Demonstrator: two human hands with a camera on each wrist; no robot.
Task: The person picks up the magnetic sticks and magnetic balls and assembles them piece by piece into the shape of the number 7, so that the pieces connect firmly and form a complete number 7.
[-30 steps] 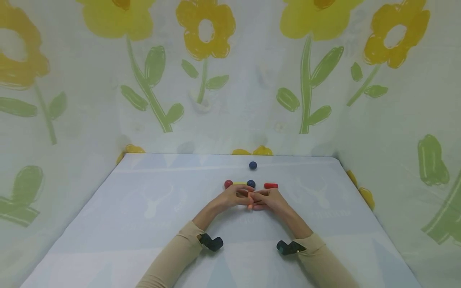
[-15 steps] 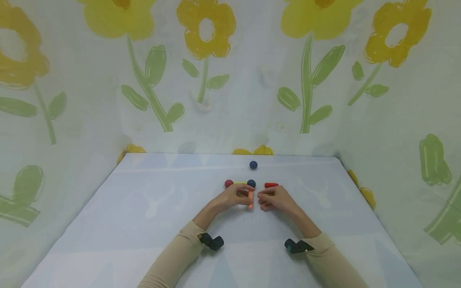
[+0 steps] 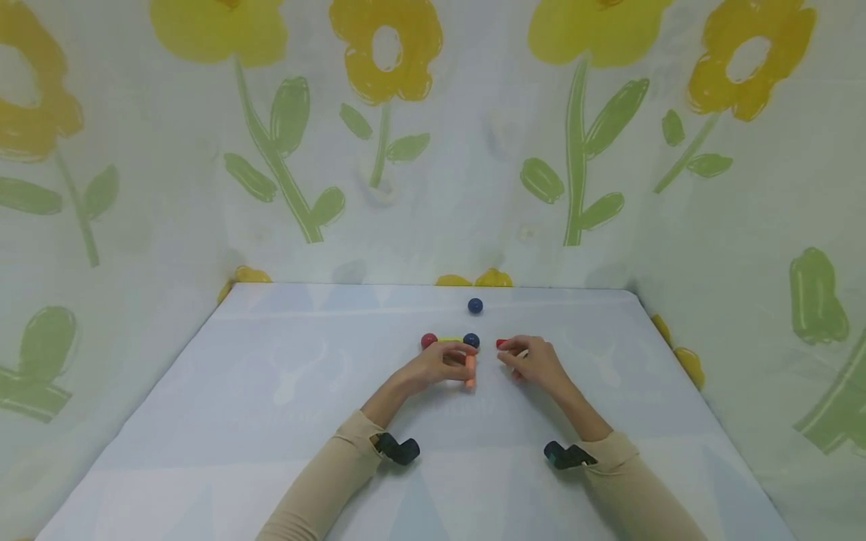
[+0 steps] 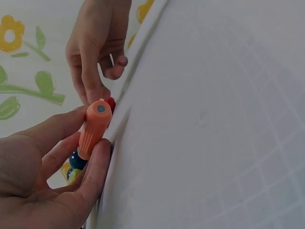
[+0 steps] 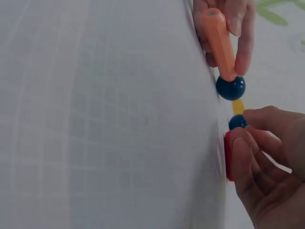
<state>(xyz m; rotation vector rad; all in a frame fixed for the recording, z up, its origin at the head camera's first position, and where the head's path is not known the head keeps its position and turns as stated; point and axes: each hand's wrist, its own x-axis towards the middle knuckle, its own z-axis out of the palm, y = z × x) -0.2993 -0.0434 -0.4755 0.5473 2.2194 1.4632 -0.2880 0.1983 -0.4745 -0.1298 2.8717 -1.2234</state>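
My left hand (image 3: 433, 366) pinches an orange ribbed rod (image 3: 470, 372) between thumb and fingers; a round grey metal spot shows in its near end in the left wrist view. The rod's far end meets a dark blue ball (image 5: 231, 88) in the right wrist view. Beside that ball, a yellow rod (image 3: 449, 339) lies between it and a red ball (image 3: 429, 341). My right hand (image 3: 536, 359), fingers loosely bent and thumb apart from the index finger, is right at a red rod (image 5: 228, 157), partly covering it.
Another dark blue ball (image 3: 476, 306) lies farther back on the pale, patterned table (image 3: 325, 421). Flower-printed cloth walls (image 3: 460, 150) stand behind and on both sides. Dark wrist cameras (image 3: 399, 449) sit at both cuffs.
My right hand has let go of the orange rod and moved right and back to the red rod. The left hand keeps holding the orange rod in nearly the same place.
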